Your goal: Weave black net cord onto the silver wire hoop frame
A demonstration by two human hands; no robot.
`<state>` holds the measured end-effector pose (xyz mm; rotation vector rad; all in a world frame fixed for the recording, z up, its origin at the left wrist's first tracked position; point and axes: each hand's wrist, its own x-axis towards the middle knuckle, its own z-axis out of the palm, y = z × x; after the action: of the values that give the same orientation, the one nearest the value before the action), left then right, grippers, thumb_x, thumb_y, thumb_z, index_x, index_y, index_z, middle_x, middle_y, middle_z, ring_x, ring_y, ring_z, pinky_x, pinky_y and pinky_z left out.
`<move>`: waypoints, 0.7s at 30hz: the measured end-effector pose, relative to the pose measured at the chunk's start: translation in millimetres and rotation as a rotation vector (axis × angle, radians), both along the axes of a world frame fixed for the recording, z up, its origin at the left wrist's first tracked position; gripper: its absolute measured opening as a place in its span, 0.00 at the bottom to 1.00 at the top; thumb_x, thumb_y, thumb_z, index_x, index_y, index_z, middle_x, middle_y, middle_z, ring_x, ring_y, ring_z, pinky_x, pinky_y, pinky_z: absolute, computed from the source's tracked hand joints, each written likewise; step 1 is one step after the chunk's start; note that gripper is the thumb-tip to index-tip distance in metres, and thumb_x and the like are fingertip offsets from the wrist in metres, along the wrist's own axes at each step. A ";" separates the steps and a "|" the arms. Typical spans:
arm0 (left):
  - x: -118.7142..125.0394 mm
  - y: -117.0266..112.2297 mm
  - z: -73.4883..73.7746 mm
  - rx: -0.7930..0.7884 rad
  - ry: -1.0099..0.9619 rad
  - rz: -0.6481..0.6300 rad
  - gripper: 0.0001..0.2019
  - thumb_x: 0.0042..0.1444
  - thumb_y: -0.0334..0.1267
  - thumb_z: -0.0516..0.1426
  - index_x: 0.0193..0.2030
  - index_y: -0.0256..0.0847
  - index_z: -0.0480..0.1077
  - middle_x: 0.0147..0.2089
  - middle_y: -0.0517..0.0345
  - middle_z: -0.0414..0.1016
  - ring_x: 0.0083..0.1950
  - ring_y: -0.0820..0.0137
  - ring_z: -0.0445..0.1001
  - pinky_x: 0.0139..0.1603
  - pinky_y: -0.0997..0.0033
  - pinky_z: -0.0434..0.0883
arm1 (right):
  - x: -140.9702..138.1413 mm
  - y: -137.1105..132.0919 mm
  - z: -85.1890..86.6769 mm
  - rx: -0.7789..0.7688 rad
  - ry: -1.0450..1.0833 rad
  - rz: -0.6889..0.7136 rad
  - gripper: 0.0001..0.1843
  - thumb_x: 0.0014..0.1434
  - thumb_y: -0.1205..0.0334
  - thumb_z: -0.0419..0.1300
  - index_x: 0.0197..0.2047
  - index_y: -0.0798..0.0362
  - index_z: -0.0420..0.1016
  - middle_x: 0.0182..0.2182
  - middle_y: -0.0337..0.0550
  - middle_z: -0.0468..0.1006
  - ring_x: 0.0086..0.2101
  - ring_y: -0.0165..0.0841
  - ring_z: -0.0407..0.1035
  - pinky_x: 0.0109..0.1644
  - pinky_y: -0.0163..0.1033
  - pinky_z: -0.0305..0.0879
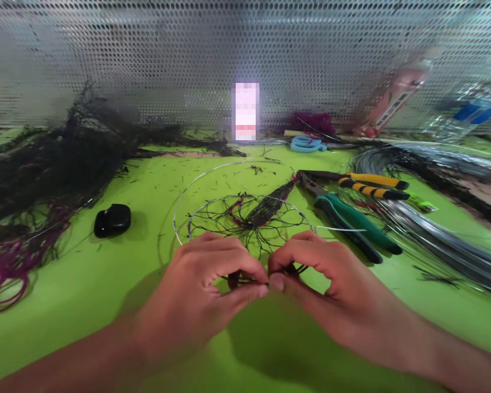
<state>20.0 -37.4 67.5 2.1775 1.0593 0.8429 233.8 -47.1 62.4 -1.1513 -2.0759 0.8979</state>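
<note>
Desk (pixel 65 303), green, fronts a perforated metal panel (pixel 167 54), green-handled pliers (pixel 362 221) lie right of the central black net (pixel 270 208), and our left fingers (pixel 251 293) and right fingers (pixel 284 284) pinch a dark strand (pixel 245 281) at its near edge.

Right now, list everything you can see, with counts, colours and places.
Perforated panel: one, silver, back.
Table: one, green, underneath.
Pixelated patch: one, pinkish white, back centre.
Stick: one, tan, back.
Bottle: one, pink, back right.
Labelled bottle: one, clear, far right.
Scissor handles: one pair, light blue, back.
Mesh clump: one, purple, back.
Cord tangle: one, purple, left.
Mesh heap: one, black, left.
Case: one, black, left.
Pliers: two, yellow-black and green-black, right.
Wire coil: one, silver, right.
Scrap: one, green, right.
Clippings: many, dark, scattered.
Hooped net: one, black, centre.
Strand: one, dark, between fingertips.
Left hand: one, bare, pinching strand.
Right hand: one, bare, pinching strand.
</note>
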 end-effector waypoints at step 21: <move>-13.6 12.8 4.3 1.436 0.532 -0.526 0.10 0.66 0.27 0.57 0.40 0.38 0.82 0.38 0.62 0.80 0.36 0.72 0.78 0.43 0.72 0.79 | -2.2 4.1 13.2 -0.321 -0.005 -0.078 0.10 0.63 0.58 0.58 0.31 0.48 0.76 0.29 0.40 0.79 0.29 0.35 0.71 0.25 0.37 0.60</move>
<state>6.5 -24.6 71.8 3.7443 -0.2177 0.8652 231.6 -43.0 75.7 -1.3876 -1.9212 1.2219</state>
